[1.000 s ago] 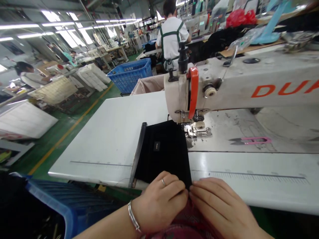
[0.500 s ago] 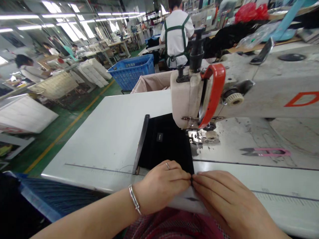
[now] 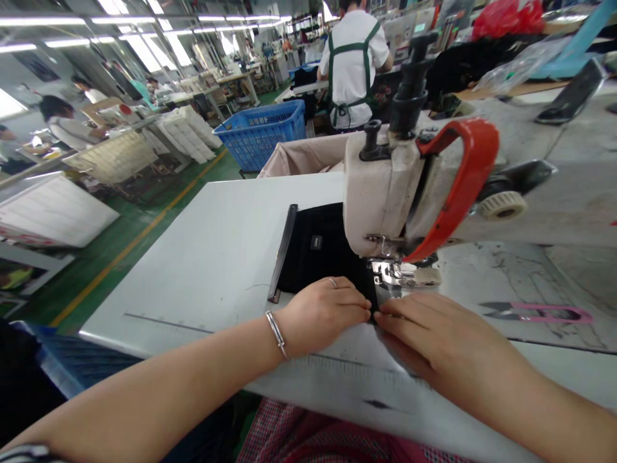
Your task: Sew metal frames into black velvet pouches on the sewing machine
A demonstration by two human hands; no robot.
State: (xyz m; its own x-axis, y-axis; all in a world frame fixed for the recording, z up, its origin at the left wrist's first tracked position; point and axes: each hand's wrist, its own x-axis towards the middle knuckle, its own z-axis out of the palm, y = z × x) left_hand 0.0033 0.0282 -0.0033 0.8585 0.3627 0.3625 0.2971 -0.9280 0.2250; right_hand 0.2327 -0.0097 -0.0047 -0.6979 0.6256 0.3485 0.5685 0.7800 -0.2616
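Observation:
A black fabric piece with a small label lies flat on the sewing machine table, and its far right part goes under the machine head. A dark stiff strip runs along its left edge. My left hand, wearing a ring and a bracelet, is closed on the fabric's near right corner. Against the same corner, the fingers of my right hand are pressed together, fingertips almost touching the left ones. Just beyond both hands is the metal presser foot of the sewing machine. What lies under my fingers is hidden.
Pink-handled thread snips lie right of the presser foot. A red lever guard sticks out from the machine head. Behind the table stand a beige cloth bin and a blue basket. A person in an apron works beyond.
Both hands have moved away from me with the black fabric, closer to the presser foot. The fabric has slid further forward along the machine. The view has shifted slightly.

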